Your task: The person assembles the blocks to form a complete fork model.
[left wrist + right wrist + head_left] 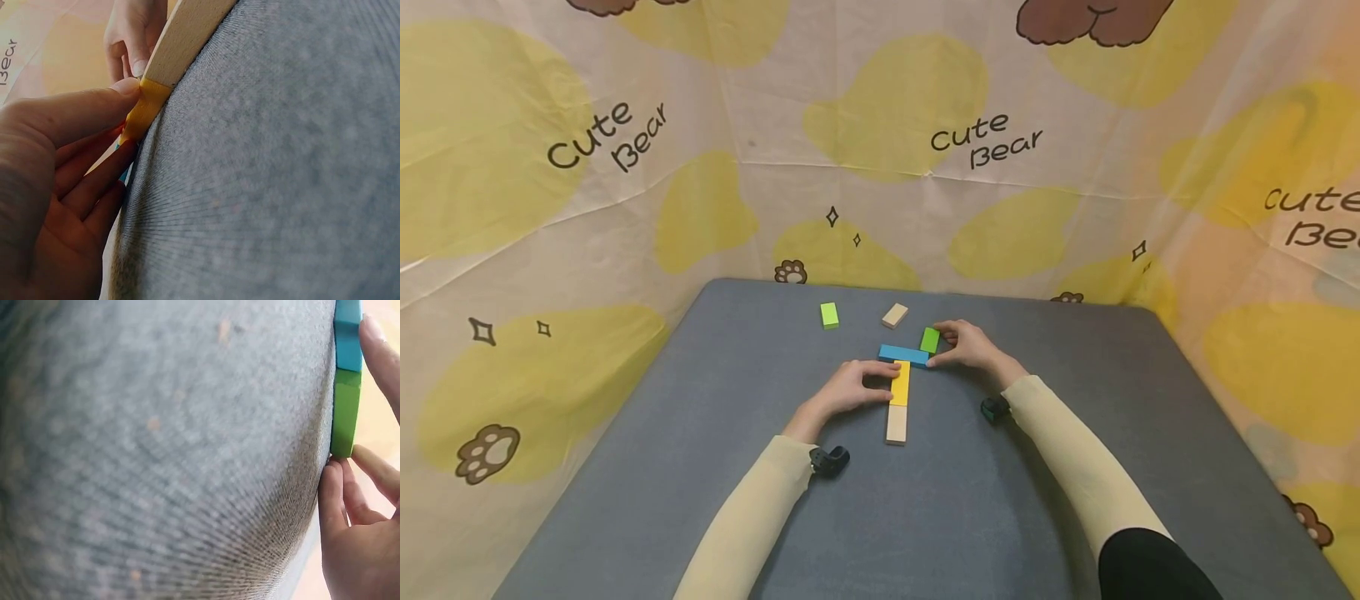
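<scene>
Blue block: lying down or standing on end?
Lying down. In the head view the blue block has its long side along the table, crosswise at the far end of the yellow block.

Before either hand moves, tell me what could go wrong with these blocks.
The right hand spans the darker green block and the blue block, which touch; an uneven squeeze could skew one against the other.

The left hand grips the yellow block, which meets the near wooden block end to end; a sideways nudge might break that line.
</scene>
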The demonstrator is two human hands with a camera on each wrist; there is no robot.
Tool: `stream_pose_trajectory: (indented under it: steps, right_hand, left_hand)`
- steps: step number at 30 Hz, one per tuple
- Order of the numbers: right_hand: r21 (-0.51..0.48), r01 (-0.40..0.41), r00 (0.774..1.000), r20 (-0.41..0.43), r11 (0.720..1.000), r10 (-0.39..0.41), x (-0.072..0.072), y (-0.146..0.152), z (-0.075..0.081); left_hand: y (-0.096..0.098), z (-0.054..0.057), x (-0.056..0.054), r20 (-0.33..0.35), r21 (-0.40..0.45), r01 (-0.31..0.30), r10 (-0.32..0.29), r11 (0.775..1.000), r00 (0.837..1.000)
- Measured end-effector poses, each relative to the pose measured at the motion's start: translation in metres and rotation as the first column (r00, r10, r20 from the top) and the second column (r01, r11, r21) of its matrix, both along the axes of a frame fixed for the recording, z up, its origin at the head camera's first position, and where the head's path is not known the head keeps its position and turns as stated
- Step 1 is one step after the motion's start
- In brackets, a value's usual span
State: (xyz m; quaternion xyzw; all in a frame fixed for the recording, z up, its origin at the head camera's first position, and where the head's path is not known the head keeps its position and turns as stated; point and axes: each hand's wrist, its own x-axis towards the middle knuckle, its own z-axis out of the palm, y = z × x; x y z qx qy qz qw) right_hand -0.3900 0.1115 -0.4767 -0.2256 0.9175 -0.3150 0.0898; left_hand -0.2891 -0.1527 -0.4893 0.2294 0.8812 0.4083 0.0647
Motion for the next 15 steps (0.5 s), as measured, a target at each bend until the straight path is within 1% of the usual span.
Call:
stream_pose_trajectory:
  steps: [7, 15]
  right_hand:
    - [0.020, 0.002, 1.000, -0.020, 1.000, -0.001, 0.0011, -0.0022, 0.0006]
    - [0.034, 0.010, 1.000, -0.021, 0.999, -0.009, 0.0010, -0.0043, -0.0002]
  left_hand:
    - [0.0001, -0.0005, -0.0015, -0.005, -0.001, 0.004, -0.004, 1.000, 1.000]
    - [-0.0011, -0.0022, -0.0041, -0.021, 0.012, 0.017, -0.016, 1.000, 1.000]
